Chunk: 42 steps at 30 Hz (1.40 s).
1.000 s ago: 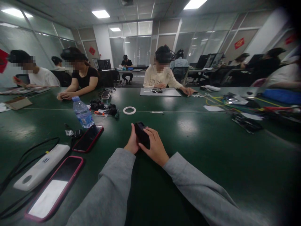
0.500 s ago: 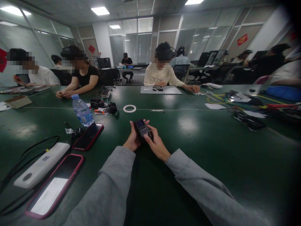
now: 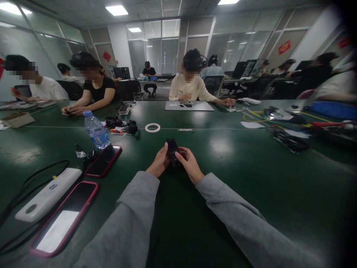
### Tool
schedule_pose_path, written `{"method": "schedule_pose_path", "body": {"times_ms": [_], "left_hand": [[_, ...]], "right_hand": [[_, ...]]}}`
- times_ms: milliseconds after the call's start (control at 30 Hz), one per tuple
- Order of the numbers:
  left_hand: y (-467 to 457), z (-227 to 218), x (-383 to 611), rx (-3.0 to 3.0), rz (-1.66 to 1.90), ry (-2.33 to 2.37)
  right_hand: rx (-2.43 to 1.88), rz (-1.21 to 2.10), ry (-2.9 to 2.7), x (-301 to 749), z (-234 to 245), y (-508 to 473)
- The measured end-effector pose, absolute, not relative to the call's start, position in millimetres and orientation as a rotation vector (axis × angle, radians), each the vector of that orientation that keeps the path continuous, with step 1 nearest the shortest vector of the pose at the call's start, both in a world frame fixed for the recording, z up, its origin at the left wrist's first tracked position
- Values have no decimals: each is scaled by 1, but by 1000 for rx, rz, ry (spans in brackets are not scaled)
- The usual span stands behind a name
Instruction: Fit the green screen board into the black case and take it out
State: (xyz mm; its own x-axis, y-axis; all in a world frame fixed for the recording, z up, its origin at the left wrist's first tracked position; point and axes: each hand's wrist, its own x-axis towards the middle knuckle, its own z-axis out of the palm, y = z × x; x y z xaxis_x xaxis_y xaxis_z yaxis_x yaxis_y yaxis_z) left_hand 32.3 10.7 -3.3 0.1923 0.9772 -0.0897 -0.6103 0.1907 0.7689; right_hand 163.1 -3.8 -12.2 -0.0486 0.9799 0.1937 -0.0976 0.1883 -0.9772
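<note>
Just above the green table (image 3: 251, 178), the left hand (image 3: 158, 164) and right hand (image 3: 192, 167) both clasp a small black device (image 3: 172, 150) between them, standing on end; beyond it a white tape ring (image 3: 152, 127) lies untouched.

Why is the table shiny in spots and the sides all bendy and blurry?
Head view: ceiling lights mirror as pale glare patches on the green table; the wide lens bends the table edges and darkens the right corners; people at the far right are smeared; the small black device between left hand and right hand is dim.
</note>
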Motion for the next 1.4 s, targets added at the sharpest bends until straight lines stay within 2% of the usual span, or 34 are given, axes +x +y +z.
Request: {"method": "schedule_pose_path", "body": {"times_ms": [200,467,767,933,1033,1300,1400], "left_hand": [[9,-10,34,853,1309,677],[9,-8,30,821,1293,711],[11,-10,27,807,1269,664],[12,-10,32,859,1304,671],[11,-9,33,857,1311,657],[5,-8,36,779,1258,646],[3,-7,39,774,1242,617]], "right_hand": [[-1044,1016,-1175,172,-17,5],[-1036,1128,-1114,170,-11,0],[-879,1413,-1146,176,0,-2],[-887,1390,-1094,173,-1,-2],[-953,1191,-1184,172,-2,-2],[-1358,201,-1639,173,-4,-8],[-1436,-26,-1767,169,-7,-13]]}}
